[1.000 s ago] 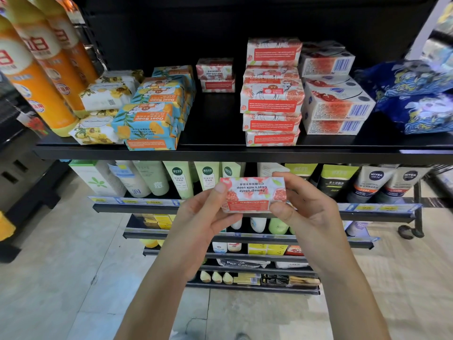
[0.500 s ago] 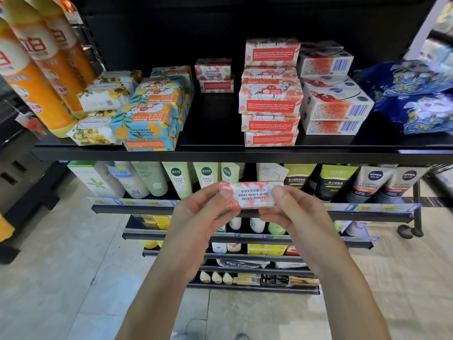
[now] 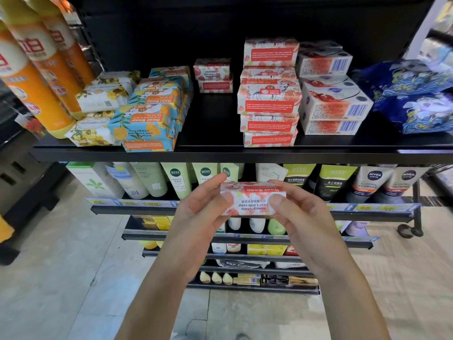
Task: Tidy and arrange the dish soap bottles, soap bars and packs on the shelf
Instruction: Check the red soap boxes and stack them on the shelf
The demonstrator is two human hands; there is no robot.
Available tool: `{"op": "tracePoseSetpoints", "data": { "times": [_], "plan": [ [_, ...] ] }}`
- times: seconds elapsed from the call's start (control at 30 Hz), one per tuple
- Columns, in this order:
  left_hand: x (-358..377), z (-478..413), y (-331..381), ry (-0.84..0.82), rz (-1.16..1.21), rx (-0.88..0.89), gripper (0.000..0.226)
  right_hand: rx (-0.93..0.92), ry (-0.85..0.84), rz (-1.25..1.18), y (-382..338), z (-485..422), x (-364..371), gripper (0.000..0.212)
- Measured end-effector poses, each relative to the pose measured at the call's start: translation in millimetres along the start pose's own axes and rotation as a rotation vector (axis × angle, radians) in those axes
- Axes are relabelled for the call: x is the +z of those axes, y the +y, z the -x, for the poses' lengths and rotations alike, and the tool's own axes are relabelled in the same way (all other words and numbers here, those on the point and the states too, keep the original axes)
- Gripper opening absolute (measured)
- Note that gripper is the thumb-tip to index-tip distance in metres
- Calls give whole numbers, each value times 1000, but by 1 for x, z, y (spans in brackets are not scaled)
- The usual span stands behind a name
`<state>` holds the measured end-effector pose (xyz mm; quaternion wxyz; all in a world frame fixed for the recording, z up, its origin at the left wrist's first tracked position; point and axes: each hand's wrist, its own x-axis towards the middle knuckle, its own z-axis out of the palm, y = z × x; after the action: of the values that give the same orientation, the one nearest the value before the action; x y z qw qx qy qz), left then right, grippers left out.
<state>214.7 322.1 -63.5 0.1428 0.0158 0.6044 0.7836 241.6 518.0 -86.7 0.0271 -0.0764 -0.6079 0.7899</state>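
Findings, left to right. Far up and left of the left hand (image 3: 203,213), orange dish soap bottles (image 3: 36,94) stand at the left end of the shelf (image 3: 220,155). Just right of them lie stacked white soap packs with yellow flowers (image 3: 98,111). These touch a stack of blue goat soap bars (image 3: 152,119) whose front reaches the shelf edge. Above the left hand and well back on the shelf, two small red-and-white boxes (image 3: 213,76) sit one on the other.

The left hand pinches the left end of the pomegranate soap box (image 3: 252,201), thumb on the near face and fingers behind. I see the box held level in the air between both hands, below the shelf edge and in front of the tubes (image 3: 176,179) on the lower row. Its print reads upside down to me. The right hand (image 3: 302,217) pinches the right end in the same manner.

Above the right hand, a tall stack of red pomegranate soap bars (image 3: 269,94) stands at the shelf front. Just beside it, further right, are stacked white boxes with barcodes (image 3: 331,104). Farthest up and right lie piled dark blue packs (image 3: 416,99).
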Motion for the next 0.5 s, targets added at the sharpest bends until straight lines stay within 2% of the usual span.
{"op": "tracePoseSetpoints", "data": {
  "times": [0.13, 0.37, 0.5],
  "plan": [
    [-2, -4, -1, 8, 12, -8, 52, -77, -42, 81, -4, 2, -1, 45],
    [-3, -6, -3, 29, 47, -19, 50, -194, -160, 152, -7, 1, -1, 64],
    [-2, -7, -1, 50, 64, 26, 44, -294, -114, 397, -10, 0, 5, 73]
  ]
}}
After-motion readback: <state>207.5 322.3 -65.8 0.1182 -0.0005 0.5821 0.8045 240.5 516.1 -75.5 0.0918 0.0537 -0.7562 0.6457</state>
